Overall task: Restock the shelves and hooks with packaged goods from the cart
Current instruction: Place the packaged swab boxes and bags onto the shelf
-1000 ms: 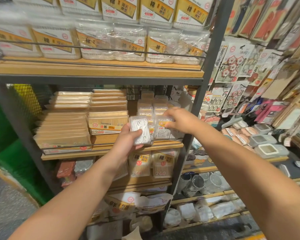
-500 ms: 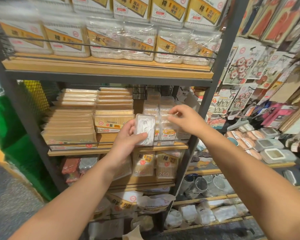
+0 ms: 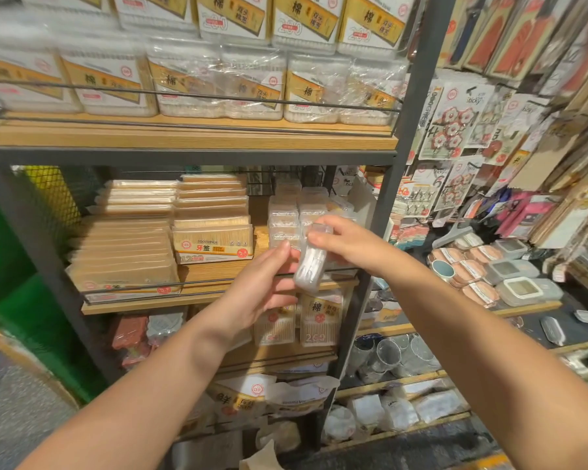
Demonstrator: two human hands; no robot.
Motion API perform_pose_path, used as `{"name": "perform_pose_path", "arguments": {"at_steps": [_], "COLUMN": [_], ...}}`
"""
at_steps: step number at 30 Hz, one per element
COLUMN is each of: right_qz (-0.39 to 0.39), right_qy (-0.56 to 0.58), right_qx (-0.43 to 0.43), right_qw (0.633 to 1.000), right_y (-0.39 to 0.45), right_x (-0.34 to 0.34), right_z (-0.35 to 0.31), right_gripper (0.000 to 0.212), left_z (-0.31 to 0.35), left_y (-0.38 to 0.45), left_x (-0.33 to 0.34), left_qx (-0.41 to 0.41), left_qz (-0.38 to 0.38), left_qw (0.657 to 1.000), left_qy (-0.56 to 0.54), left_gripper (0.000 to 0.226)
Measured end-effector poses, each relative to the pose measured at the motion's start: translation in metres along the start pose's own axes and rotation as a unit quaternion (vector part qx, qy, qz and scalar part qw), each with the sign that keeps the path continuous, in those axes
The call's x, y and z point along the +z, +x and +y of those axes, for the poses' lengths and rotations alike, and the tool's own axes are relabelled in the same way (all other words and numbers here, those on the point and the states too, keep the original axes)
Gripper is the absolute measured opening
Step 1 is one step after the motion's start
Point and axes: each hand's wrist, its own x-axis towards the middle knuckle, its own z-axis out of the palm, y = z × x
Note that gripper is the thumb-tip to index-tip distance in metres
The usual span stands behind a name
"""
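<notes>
**Asker:** At the front right corner of the middle shelf (image 3: 218, 298), what is happening?

**Describer:** Two bare hands meet there around one small clear plastic box (image 3: 311, 262) of white pieces, possibly floss picks; the contents are too blurred to be sure. The right hand (image 3: 345, 240) pinches the top end of the box with fingers and thumb. The left hand (image 3: 269, 283) has its fingers curled at the box's left side and lower part, touching it. The box is upright, in the air just in front of the wire rail (image 3: 218, 283) at the shelf's front edge, not yet resting on the boards.

**Asker:** How much of the restocking looks done?

**Describer:** Behind the hands, at the right end of that shelf, stand stacks of similar clear boxes (image 3: 284, 215), so that spot looks partly filled. The left and middle hold toothpick packs (image 3: 213, 242) piled high. The top shelf (image 3: 190, 135) carries cotton swab boxes (image 3: 252, 86) along its whole front edge.

**Asker:** And what is left?

**Describer:** This box seemingly still has to go onto the stacks. The cart is out of view, so I cannot tell how much stock remains.
</notes>
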Motion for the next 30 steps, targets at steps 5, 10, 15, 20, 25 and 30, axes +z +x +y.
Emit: {"name": "perform_pose_path", "arguments": {"at_steps": [5, 10, 15, 20, 25, 30], "right_qz": [0.046, 0.043, -0.019, -0.095, -0.137, -0.121], "right_qy": [-0.216, -0.088, -0.113, -0.131, -0.069, 0.028], "right_qx": [0.108, 0.098, 0.021, 0.031, 0.091, 0.086], "right_qw": [0.969, 0.99, 0.993, 0.986, 0.984, 0.989], "right_y": [-0.007, -0.025, -0.028, -0.036, -0.053, -0.066], "right_x": [0.005, -0.008, -0.021, -0.017, 0.001, 0.009], "right_z": [-0.01, -0.016, 0.0, 0.016, 0.032, 0.038], "right_gripper": [0.089, 0.076, 0.026, 0.008, 0.014, 0.021], "left_z": [-0.003, -0.005, -0.011, -0.012, -0.022, -0.028], "left_y": [-0.001, 0.001, 0.005, 0.007, 0.004, 0.007], "left_x": [0.014, 0.012, 0.009, 0.008, 0.014, 0.018], "left_qx": [0.008, 0.003, -0.001, 0.019, 0.037, 0.009], "left_qz": [-0.034, -0.021, 0.018, 0.079, 0.069, 0.048], "left_qw": [0.997, 0.999, 0.998, 0.996, 0.981, 0.988], "left_qy": [0.069, -0.049, 0.055, 0.039, 0.176, 0.15], "left_gripper": [0.028, 0.024, 0.03, 0.031, 0.011, 0.012]}}
